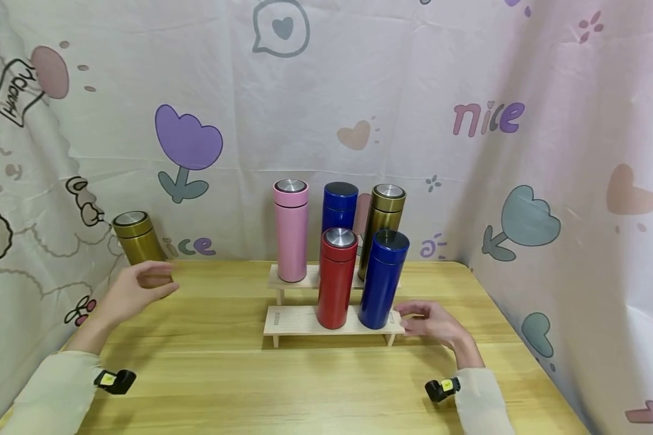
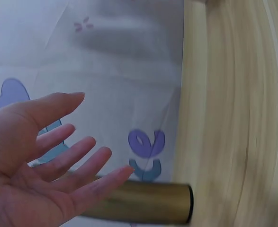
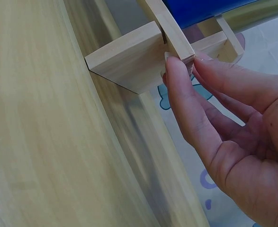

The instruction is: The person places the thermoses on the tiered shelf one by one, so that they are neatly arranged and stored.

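A two-step light wooden rack (image 1: pixel 291 321) stands mid-table and bears several thermos bottles. On its lower step are a red thermos (image 1: pixel 336 284) and a blue thermos (image 1: pixel 383 284). Behind them stand a pink thermos (image 1: pixel 291 241), another blue one (image 1: pixel 340 202) and a gold thermos (image 1: pixel 385 208). My right hand (image 1: pixel 432 323) pinches the right end of the lower step between thumb and fingers; the board's corner (image 3: pixel 176 40) shows between them. At the far left, my left hand (image 1: pixel 136 293) is spread beside a second gold thermos (image 1: pixel 138 237), whose lower part it hides in the head view.
The wooden table (image 1: pixel 223 386) ends at a printed curtain (image 1: pixel 283 121) along the back and both sides. Each wrist wears a small black camera, one on the left (image 1: pixel 116 381) and one on the right (image 1: pixel 442 389).
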`<state>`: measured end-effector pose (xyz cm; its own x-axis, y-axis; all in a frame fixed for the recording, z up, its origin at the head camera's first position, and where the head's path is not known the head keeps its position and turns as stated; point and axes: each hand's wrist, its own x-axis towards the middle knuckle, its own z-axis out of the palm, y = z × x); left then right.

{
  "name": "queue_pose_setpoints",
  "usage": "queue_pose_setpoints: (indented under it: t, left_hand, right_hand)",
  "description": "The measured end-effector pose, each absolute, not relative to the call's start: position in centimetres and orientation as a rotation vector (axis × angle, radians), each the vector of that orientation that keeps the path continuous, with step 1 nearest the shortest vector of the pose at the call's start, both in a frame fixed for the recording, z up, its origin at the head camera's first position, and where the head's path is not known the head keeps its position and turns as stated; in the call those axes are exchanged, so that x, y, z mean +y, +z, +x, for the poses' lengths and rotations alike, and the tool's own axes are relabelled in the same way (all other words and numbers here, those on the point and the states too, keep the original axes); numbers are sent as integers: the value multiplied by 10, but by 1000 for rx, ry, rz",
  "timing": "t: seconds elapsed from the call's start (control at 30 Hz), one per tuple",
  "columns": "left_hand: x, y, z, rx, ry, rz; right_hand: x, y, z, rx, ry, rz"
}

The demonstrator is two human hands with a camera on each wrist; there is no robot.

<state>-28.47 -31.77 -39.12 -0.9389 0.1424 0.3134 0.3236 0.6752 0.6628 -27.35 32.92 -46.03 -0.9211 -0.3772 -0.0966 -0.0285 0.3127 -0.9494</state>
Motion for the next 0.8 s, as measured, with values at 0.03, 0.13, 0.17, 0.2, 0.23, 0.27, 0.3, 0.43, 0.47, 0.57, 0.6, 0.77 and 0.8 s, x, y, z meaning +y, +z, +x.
queue_pose_setpoints:
  t: [0.03,0.13,0.17,0.2,0.23,0.27,0.3,0.43,0.47,0.57,0.6,0.77,0.8]
  left_hand:
    - [-322,-392,-286,-2658,-1111,-352]
    - [-334,-396,-289,-2691,-1093,-289]
    - [-339,-398,-291,-2702,-1099,-264]
    - [-343,-400,-292,-2707,-1090,-235]
    - [-348,-402,-293,-2712,-1093,-209]
    - [-353,-404,-294,-2713,-1100,-180]
    - [-357,-406,-295,-2710,-1110,-149]
    - [-373,-410,-300,-2719,-1125,-19]
    - [-376,-410,-301,-2725,-1129,4]
    - [-382,-408,-306,-2760,-1135,57]
    - [-383,-407,-308,-2769,-1134,70]
    - [-385,-404,-320,-2809,-1163,92]
    - [-386,-404,-322,-2814,-1173,93]
  right_hand:
    - [329,-460,-274,2283,-1641,-366]
    - [330,-460,-274,2284,-1643,-364]
    - [330,-461,-275,2285,-1642,-362]
    - [331,-461,-275,2286,-1641,-364]
    - [331,-461,-275,2286,-1639,-364]
    - [331,-461,-275,2286,-1638,-364]
    - [331,-462,-275,2284,-1639,-364]
    - [330,-462,-275,2280,-1640,-363]
    - [330,-462,-275,2280,-1639,-365]
    - [330,-462,-274,2273,-1644,-370]
    - [330,-462,-275,2270,-1646,-371]
    - [329,-463,-275,2261,-1653,-387]
    - [329,-463,-275,2262,-1652,-386]
